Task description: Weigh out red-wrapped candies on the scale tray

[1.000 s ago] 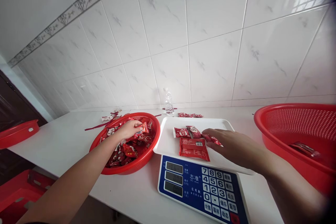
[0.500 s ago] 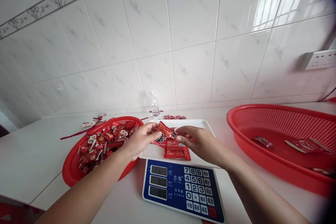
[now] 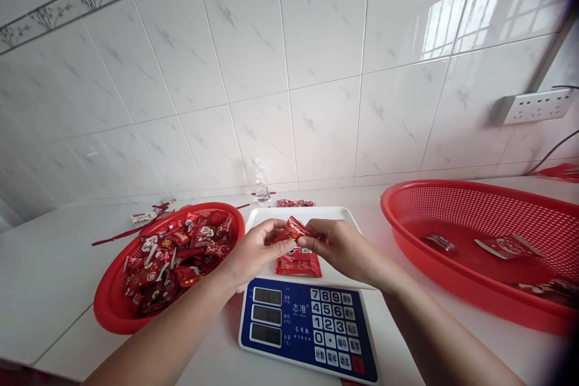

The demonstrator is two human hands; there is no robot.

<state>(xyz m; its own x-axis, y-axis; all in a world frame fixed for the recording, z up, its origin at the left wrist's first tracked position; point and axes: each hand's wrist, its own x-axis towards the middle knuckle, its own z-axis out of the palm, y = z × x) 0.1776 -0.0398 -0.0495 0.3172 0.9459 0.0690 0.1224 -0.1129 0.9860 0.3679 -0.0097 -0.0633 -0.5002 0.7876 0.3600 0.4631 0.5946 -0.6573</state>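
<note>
My left hand (image 3: 262, 250) and my right hand (image 3: 337, 247) come together above the white tray (image 3: 341, 213) of a blue-faced scale (image 3: 298, 325). Both hold a small red packet (image 3: 296, 230) between thumbs and fingers, one at each side. Beneath them a larger red packet (image 3: 298, 266) lies on the tray, partly covered by the fingers. To the left, a red basket (image 3: 108, 295) is full of red-wrapped sweets (image 3: 181, 253).
At the right stands a larger red basket (image 3: 407, 247) with a few wrapped pieces (image 3: 506, 246) inside. A clear bottle (image 3: 261, 182) and red packets (image 3: 295, 203) sit behind the tray. Red ribbon (image 3: 122, 234) lies at the back left. A power strip (image 3: 536, 106) is on the tiled wall.
My hands have drawn closer together around the small packet, and their fingers now cover more of it. The whole view has shifted slightly.
</note>
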